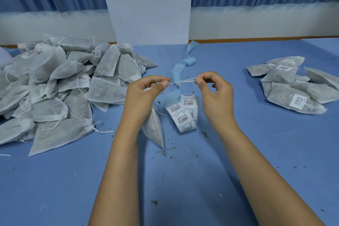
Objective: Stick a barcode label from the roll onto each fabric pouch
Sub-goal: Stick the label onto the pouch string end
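Pouch (153, 128) — gauzy, drawstring (183, 80) pinched taut.

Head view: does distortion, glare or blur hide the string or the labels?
Head view: wide-angle bending tilts the sides of the pillar; light is soft and even, no glare, faint shadows; the string pinched by the left hand and right hand is sharp; barcodes on the label roll show, fine print too small.

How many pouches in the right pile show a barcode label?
2: the back pouch, farther from the camera, and the front pouch, at the near edge. Others may hide labels underneath.
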Action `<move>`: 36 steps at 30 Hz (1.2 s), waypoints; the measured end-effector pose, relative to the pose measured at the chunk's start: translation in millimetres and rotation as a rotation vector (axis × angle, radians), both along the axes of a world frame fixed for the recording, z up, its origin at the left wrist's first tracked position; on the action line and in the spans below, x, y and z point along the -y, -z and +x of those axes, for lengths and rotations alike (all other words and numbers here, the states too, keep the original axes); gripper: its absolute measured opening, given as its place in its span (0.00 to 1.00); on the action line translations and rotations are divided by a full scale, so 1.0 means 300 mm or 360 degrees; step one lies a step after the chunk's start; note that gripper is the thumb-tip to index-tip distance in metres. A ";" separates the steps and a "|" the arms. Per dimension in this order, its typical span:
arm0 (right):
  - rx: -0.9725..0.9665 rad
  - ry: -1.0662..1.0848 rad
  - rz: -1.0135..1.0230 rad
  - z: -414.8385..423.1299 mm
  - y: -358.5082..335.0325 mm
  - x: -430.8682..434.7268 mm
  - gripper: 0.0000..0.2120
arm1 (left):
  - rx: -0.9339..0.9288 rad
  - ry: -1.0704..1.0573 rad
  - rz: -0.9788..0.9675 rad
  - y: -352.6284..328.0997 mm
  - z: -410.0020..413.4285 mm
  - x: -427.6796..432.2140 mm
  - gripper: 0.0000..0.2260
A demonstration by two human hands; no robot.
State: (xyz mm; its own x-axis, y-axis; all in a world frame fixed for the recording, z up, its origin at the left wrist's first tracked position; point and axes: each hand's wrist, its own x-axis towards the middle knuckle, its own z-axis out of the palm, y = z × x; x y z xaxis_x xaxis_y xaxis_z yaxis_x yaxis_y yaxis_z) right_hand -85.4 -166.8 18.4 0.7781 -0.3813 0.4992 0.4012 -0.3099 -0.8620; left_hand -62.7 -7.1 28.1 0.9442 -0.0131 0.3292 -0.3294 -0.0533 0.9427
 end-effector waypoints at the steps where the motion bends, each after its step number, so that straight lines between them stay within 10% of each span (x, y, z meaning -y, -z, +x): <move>1: -0.0028 -0.0007 0.0034 0.003 -0.001 0.002 0.07 | -0.0015 -0.0001 0.0020 0.001 0.001 -0.002 0.06; 8: -0.0062 -0.0024 0.0269 -0.006 -0.012 -0.011 0.11 | -0.0246 0.0138 0.0007 0.012 0.017 -0.036 0.14; 20: -0.0098 -0.0723 -0.0133 -0.056 0.018 -0.127 0.06 | 0.0033 0.0641 -0.1452 -0.019 0.019 -0.056 0.22; 26: -0.0224 -0.1092 -0.0117 -0.072 0.017 -0.153 0.08 | 0.0224 0.0665 -0.1667 -0.039 0.008 -0.055 0.22; 30: -0.0150 -0.0933 -0.0113 -0.077 0.014 -0.154 0.09 | 0.0084 0.0444 -0.1515 -0.045 0.010 -0.042 0.19; 36: 0.0005 -0.0344 -0.0089 -0.038 -0.002 -0.090 0.06 | 0.0050 0.0100 -0.0465 0.008 0.016 -0.015 0.26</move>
State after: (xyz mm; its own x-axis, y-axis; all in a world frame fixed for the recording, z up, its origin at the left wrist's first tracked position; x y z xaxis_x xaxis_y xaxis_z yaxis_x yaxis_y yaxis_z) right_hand -96.8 -139.7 19.2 0.8372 -0.1774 0.5174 0.4660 -0.2639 -0.8445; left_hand -57.9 -2.5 25.6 0.9337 0.0285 0.3568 -0.3529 0.2398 0.9044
